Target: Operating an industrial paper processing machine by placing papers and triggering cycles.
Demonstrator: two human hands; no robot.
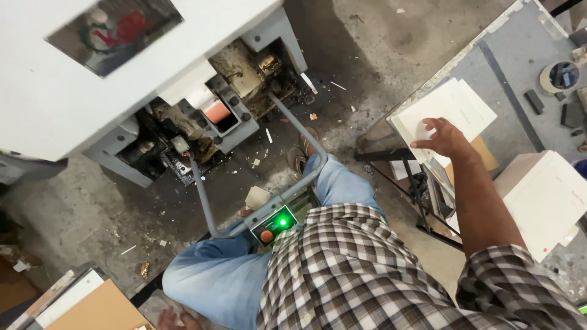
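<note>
Two stacks of white sheets (449,110) (544,198), one tape roll (559,76), one lit green button (282,220).

Grey machine (122,73), tape roll (559,76), littered concrete floor (367,36)

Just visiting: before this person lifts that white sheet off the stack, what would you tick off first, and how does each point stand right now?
1. Right hand on the top white sheet: ok, fingers rest on it.
2. Sheet gripped: not ok, fingers spread flat.
3. Stack lies on the grey table: ok.
4. Green light on the control box lit: ok.
5. Left hand free: cannot tell, only part shows at the bottom edge.
6. Foot clear of the machine: cannot tell.
</note>
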